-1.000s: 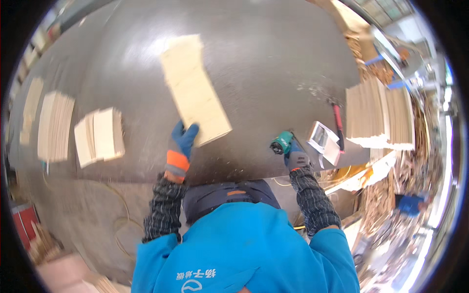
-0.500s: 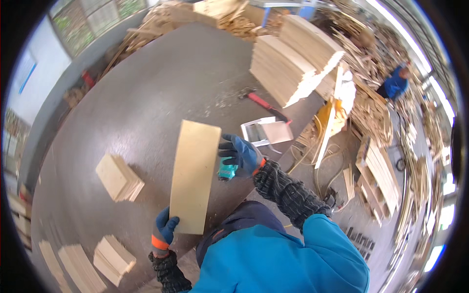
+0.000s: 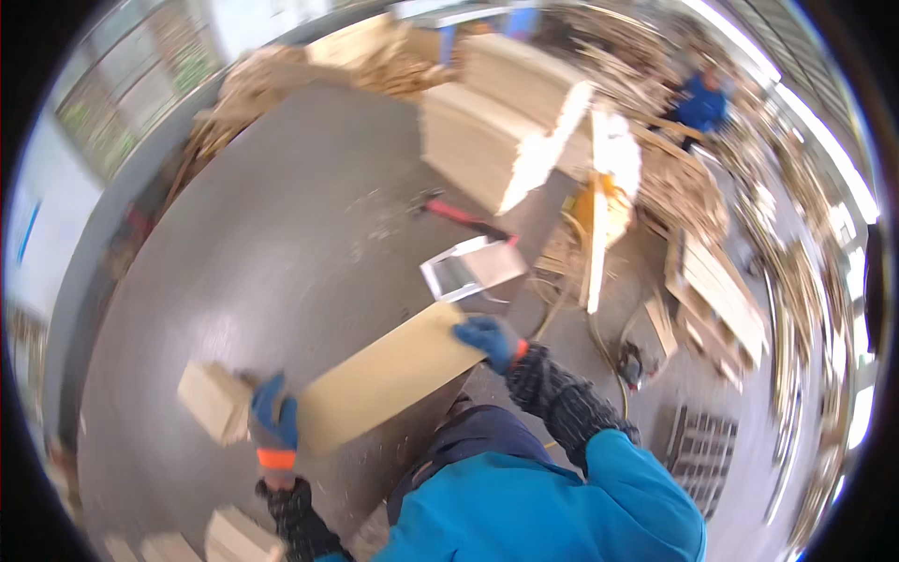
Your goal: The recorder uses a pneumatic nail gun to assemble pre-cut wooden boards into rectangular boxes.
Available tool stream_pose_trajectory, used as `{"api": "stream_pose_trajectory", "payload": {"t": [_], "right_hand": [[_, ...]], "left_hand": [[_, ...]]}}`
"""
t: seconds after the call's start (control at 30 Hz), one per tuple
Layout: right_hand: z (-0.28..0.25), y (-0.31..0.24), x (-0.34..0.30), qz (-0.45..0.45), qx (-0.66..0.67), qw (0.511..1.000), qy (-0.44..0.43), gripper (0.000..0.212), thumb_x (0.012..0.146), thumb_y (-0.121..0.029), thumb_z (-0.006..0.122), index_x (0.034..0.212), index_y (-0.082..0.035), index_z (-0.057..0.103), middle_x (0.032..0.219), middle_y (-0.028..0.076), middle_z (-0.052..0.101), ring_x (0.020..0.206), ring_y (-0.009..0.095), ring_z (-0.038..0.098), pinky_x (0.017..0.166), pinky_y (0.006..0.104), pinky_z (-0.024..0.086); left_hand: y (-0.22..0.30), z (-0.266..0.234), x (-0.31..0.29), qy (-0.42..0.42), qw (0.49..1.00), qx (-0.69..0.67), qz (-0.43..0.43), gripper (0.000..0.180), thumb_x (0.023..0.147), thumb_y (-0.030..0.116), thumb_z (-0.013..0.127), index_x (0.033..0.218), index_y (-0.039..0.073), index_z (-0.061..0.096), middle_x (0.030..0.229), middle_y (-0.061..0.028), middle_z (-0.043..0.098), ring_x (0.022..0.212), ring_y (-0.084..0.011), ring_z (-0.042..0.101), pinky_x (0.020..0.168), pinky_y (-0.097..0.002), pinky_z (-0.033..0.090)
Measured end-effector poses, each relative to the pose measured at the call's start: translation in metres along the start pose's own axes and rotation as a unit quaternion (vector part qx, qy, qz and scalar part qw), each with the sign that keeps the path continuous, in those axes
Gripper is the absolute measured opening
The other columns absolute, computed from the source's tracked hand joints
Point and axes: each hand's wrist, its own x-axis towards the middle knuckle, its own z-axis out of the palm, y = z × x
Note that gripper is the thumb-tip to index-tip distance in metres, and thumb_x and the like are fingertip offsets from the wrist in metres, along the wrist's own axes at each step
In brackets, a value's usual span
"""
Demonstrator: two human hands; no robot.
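Observation:
A flat, pale rectangular wooden board (image 3: 389, 379) slants above the dark table. My right hand (image 3: 489, 342), in a blue and grey glove, is closed on its far right end. At the board's left end, my gloved left hand (image 3: 273, 414) has its fingers raised and apart; I cannot tell whether it touches the edge. A small stack of wooden pieces (image 3: 215, 401) lies just left of that hand. Beyond the board are an open white box (image 3: 449, 274) with a cardboard flap and a red-handled hammer (image 3: 468, 221).
Tall stacks of boards (image 3: 478, 140) stand on the far right of the dark table (image 3: 234, 234). More wood stacks (image 3: 239, 536) lie at the near left. Right of the table are a hose, a wood pallet (image 3: 716, 300) and scrap. A person in blue (image 3: 700, 101) is farther back.
The board has swung from upright to a slant, its far end tipping right. My right hand has closed on that end, while my left has come off its near corner. The teal tool is now hidden.

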Motion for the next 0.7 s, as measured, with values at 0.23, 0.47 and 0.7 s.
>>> {"api": "stream_pose_trajectory", "payload": {"t": [0.23,0.47,0.7], "right_hand": [[-0.035,0.053,-0.014,0.011,0.278,0.958,0.067,0.054,0.111,-0.04,0.06,0.153,-0.006,0.056,0.149,0.013,0.064,0.13,0.029,0.066,0.103,0.0449,0.06],[0.015,0.098,0.041,0.063,0.314,0.947,-0.002,0.051,0.109,-0.034,0.069,0.15,-0.006,0.059,0.145,0.012,0.069,0.128,0.028,0.068,0.099,0.0423,0.061],[0.077,0.092,0.071,0.101,0.372,0.921,-0.05,0.044,0.109,-0.025,0.068,0.145,0.0,0.061,0.138,0.017,0.072,0.122,0.029,0.071,0.096,0.0428,0.065]], "left_hand": [[-0.001,-0.017,-0.054,0.286,0.954,0.054,-0.066,0.045,0.091,0.005,0.081,0.136,0.004,0.072,0.141,-0.019,0.07,0.135,-0.0374,0.064,0.115,-0.0453,0.05],[-0.085,-0.075,-0.232,0.42,0.749,0.318,-0.402,0.078,0.082,0.028,0.094,0.149,0.005,0.062,0.155,-0.0254,0.057,0.146,-0.0419,0.053,0.122,-0.0492,0.044],[-0.141,-0.121,-0.34,0.405,0.679,0.309,-0.529,0.108,0.075,0.05,0.096,0.161,0.006,0.048,0.164,-0.031,0.046,0.153,-0.0491,0.041,0.127,-0.0538,0.037]]}}
